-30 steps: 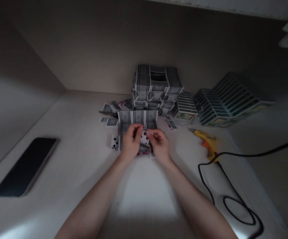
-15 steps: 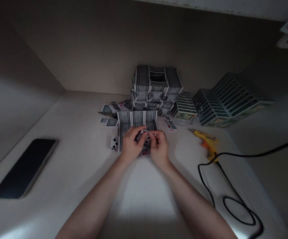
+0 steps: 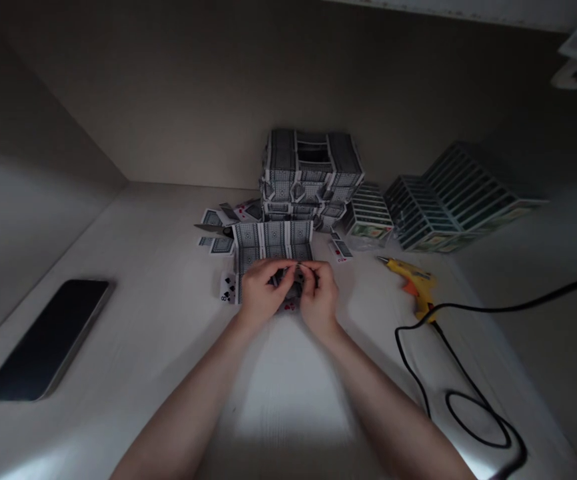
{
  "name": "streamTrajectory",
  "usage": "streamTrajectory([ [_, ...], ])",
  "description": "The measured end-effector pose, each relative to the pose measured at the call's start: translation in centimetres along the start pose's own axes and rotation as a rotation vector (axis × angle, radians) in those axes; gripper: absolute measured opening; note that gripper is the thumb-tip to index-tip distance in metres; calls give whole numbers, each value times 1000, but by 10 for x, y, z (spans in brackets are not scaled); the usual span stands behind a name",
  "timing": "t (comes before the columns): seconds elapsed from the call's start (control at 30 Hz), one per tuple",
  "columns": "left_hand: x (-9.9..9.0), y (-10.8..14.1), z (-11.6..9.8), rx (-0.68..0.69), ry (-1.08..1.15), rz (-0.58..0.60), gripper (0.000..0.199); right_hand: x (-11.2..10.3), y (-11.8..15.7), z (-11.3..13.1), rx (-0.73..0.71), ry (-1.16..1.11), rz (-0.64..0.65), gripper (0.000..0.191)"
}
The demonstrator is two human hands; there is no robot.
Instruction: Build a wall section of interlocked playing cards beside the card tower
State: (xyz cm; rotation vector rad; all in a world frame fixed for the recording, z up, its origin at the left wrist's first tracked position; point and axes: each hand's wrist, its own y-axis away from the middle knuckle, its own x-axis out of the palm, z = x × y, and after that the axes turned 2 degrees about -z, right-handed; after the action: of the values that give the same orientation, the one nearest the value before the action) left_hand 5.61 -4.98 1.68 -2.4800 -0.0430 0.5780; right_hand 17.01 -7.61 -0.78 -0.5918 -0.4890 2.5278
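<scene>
My left hand point(image 3: 263, 290) and my right hand point(image 3: 319, 293) meet at the fingertips over a low structure of joined playing cards point(image 3: 274, 235). Thumb and fingers of both hands pinch a small piece, probably of a card, mostly hidden by the fingers. Behind the low structure rises a taller block built from blue-backed cards point(image 3: 282, 157). An eight of spades point(image 3: 228, 288) lies face up beside my left hand. A red-suited card shows just below, between my hands.
Loose cards point(image 3: 222, 246) and scissors point(image 3: 212, 229) lie left of the structure. At the right are a yellow glue gun point(image 3: 418, 283) with a black cable, and green-striped stacks point(image 3: 456, 200). A phone point(image 3: 48, 340) rests at the left.
My fingertips have drawn closer together, and the left index finger has come down onto the piece. The white card piece that showed between them is now mostly hidden.
</scene>
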Motion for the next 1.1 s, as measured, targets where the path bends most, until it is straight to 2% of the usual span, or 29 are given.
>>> streamTrajectory([
  [0.13,1,1,2,-10,2,33,13,1,-1,0,42,-25,5,13],
  [0.4,5,4,5,-59,-51,-55,12,2,-3,0,32,-62,30,11],
  [0.57,3,3,7,-48,-32,-54,12,2,-3,1,23,-83,40,10],
  [0.73,2,3,8,-28,-43,-67,9,1,-1,6,-28,-84,57,7],
  [0.9,2,3,9,-69,18,-128,10,1,1,8,-102,-138,149,9],
  [0.97,2,4,9,-107,19,-141,12,2,2,8,-83,-136,160,9],
  [1.1,3,4,9,-169,1,-148,13,5,4,9,20,-140,105,15],
])
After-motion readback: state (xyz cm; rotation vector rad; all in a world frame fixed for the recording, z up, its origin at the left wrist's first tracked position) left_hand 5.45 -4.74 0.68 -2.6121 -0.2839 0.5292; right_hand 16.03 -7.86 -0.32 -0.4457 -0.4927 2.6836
